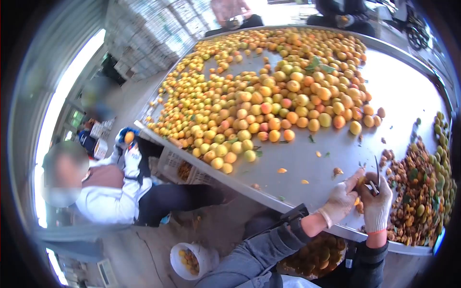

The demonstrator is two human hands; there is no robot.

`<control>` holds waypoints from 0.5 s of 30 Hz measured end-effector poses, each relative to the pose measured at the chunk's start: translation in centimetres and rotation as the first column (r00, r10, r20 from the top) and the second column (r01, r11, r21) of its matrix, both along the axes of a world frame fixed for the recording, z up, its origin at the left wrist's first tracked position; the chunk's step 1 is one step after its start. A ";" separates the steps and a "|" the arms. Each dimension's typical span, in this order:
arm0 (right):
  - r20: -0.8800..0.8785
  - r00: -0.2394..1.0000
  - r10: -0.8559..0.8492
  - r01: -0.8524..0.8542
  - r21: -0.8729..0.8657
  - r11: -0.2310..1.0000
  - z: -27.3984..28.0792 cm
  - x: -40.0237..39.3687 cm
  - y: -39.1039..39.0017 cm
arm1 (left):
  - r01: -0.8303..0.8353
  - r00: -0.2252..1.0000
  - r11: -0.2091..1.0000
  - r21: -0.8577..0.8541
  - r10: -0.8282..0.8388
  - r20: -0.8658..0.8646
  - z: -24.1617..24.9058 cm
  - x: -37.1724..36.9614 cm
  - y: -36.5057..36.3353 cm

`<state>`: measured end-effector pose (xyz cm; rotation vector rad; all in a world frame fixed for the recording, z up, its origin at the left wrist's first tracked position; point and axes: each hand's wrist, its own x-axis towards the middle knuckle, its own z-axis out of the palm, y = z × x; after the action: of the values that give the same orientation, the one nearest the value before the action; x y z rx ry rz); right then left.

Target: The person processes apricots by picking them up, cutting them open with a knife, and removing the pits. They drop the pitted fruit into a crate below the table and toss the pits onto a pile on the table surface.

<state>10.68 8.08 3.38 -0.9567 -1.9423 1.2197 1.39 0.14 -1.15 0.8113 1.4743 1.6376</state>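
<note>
Both of my hands wear pale gloves and meet over the near right part of the metal table [297, 163]. My left hand [342, 199] is closed around a small brownish fruit [361, 185], partly hidden by the fingers. A knife [377, 168] with its blade pointing up and away is gripped in my right hand [377, 201], whose fingers are bent close to the left fingertips. Beyond my hands spreads a large heap of yellow-orange fruit [269, 105]. A pile of brown pits and scraps [415, 192] lies to the right of my right hand.
A co-worker [110, 192] sits at the left, holding a fruit. Crates [180, 165] stand under the table's left edge, a white bucket [194, 261] on the floor. Green fruit [442, 158] lines the far right edge. Two more people sit behind the table.
</note>
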 end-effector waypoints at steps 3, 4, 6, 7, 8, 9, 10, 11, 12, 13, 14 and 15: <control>0.070 0.989 0.131 -0.140 0.145 0.979 -1.0 0.3 0.6 | -0.030 0.999 0.996 0.087 0.033 -0.031 -1.5 -0.2 0.7; 0.108 0.986 0.124 -0.145 0.209 0.967 -1.2 0.3 0.5 | -0.023 0.996 1.000 -0.001 0.023 -0.090 -0.7 -0.2 0.7; 0.051 0.987 0.151 -0.158 0.176 0.972 -1.4 -0.3 0.2 | -0.097 0.995 0.995 0.010 0.097 -0.003 -0.6 0.0 0.8; 0.008 0.992 0.127 -0.127 0.126 0.984 -2.4 -0.4 0.4 | -0.124 0.987 0.992 0.016 0.122 0.100 -0.9 0.0 0.9; 0.005 0.990 0.138 -0.137 0.129 0.982 -2.7 -0.6 0.3 | -0.145 0.969 0.989 0.023 0.137 0.203 -1.1 0.0 1.2; 0.033 0.992 0.121 -0.125 0.208 0.970 -2.9 -0.7 0.2 | -0.158 0.955 0.987 0.037 0.143 0.261 -1.0 -0.1 1.2; 0.058 0.993 0.098 -0.111 0.288 0.951 -2.8 -1.0 0.1 | -0.162 0.955 0.986 0.041 0.146 0.257 -1.7 -0.3 1.5; 0.053 0.994 0.100 -0.111 0.312 0.943 -2.4 -1.3 -0.4 | -0.142 0.920 0.988 0.066 0.107 0.378 -2.7 -0.4 1.9; 0.054 0.993 0.102 -0.114 0.313 0.943 -2.1 -1.4 -0.9 | -0.124 0.867 0.988 0.094 0.062 0.495 -2.8 -0.5 1.9; 0.028 0.995 0.094 -0.098 0.308 0.946 -1.8 -1.6 -1.2 | -0.124 0.867 0.988 0.097 0.061 0.494 -2.8 -0.6 1.9; 0.002 0.996 0.085 -0.081 0.304 0.949 -1.6 -1.7 -1.2 | -0.155 0.868 0.985 0.077 0.099 0.486 -2.8 -0.6 1.9; 0.001 0.996 0.084 -0.081 0.306 0.949 -1.9 -1.3 -0.9 | -0.186 0.867 0.981 0.055 0.138 0.479 -2.3 -0.8 1.7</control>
<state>9.36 7.23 1.49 -0.7120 -2.1023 0.9282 0.61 1.80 -3.49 0.3007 1.1389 1.8829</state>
